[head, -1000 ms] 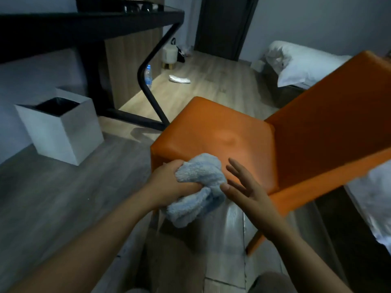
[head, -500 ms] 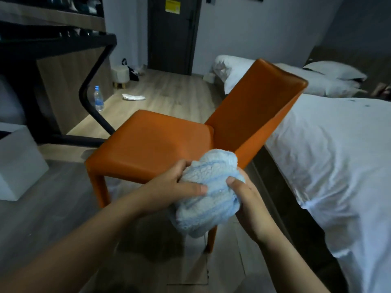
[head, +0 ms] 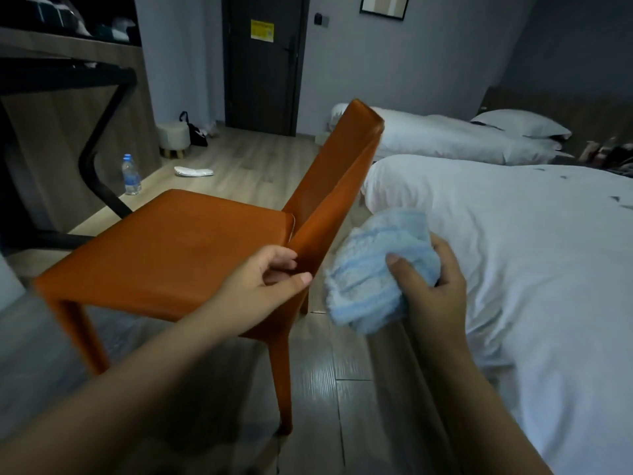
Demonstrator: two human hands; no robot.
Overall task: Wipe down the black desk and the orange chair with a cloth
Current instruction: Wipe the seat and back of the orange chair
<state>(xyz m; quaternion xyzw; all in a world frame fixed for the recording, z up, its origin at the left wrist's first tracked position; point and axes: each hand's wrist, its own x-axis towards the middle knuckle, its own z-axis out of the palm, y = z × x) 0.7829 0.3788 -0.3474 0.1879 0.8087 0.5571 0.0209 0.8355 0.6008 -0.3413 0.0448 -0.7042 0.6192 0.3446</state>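
The orange chair (head: 178, 248) stands on the wood floor in the middle of the view, its backrest rising toward the bed. My left hand (head: 263, 286) rests at the seat's near right corner, where seat and backrest meet, fingers loosely curled with nothing in them. My right hand (head: 435, 286) grips a bunched light-blue fluffy cloth (head: 380, 269), held in the air just right of the backrest. The black desk (head: 65, 78) shows at the upper left, with its bent black leg reaching the floor.
A white bed (head: 513, 241) fills the right side, close to the chair, with a second bed behind it. A water bottle (head: 131, 174), a white item on the floor and a small round stool (head: 173, 137) lie beyond the chair near a dark door.
The cloth passed from both hands into my right hand alone and moved right of the backrest. My left hand let go and went to the seat's corner. The view swung right, toward the bed.
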